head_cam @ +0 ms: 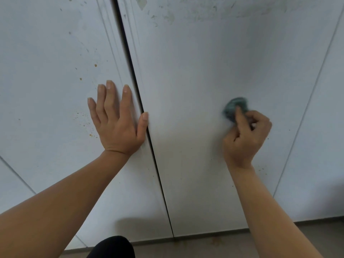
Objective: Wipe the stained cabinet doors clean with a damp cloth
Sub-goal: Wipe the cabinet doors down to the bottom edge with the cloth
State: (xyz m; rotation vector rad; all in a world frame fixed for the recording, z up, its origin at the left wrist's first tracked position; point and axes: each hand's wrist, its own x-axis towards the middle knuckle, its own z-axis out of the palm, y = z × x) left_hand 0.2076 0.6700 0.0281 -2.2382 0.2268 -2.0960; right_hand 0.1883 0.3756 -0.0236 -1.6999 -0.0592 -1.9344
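Observation:
Two white cabinet doors fill the view, split by a dark vertical gap. The left door (52,75) carries brown specks and splashes around its middle. The right door (195,71) shows greenish smears near its top and a few faint specks low down. My left hand (117,120) lies flat on the left door, fingers straight and spread, thumb reaching across the gap. My right hand (245,135) grips a small bunched teal cloth (234,108) and presses it against the middle of the right door; the cloth is blurred.
A further white panel (320,127) stands to the right of the right door. Grey floor (204,246) runs along the doors' bottom edge, with a small brown stain on it. My dark-clothed knee (113,247) shows at the bottom.

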